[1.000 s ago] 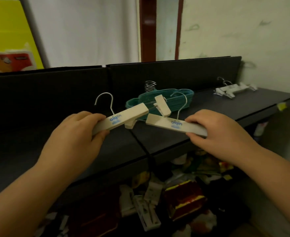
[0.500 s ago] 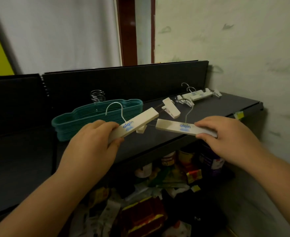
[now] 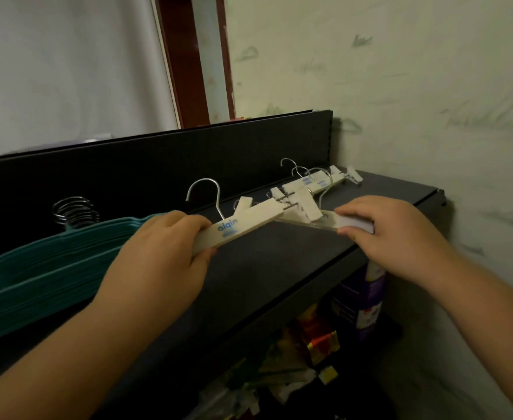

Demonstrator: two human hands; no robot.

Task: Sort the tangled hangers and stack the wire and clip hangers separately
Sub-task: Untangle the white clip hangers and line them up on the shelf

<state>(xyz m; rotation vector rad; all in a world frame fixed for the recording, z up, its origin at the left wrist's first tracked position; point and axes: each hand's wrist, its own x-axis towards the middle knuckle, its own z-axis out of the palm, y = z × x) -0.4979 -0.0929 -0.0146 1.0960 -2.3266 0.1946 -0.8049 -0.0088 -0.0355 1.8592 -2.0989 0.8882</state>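
Left hand [image 3: 158,256]: grips a clip hanger [image 3: 243,228].
Right hand [image 3: 397,234]: grips a second hanger [image 3: 334,224], nearer the clip pile [image 3: 318,181].
Axis: both lie across, toward the pile.

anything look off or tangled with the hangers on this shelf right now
Mostly tidy: the teal hangers are stacked, and the clip hangers are piled at the shelf's far end. The two clip hangers held by the left hand and right hand overlap at their clips, perhaps caught.
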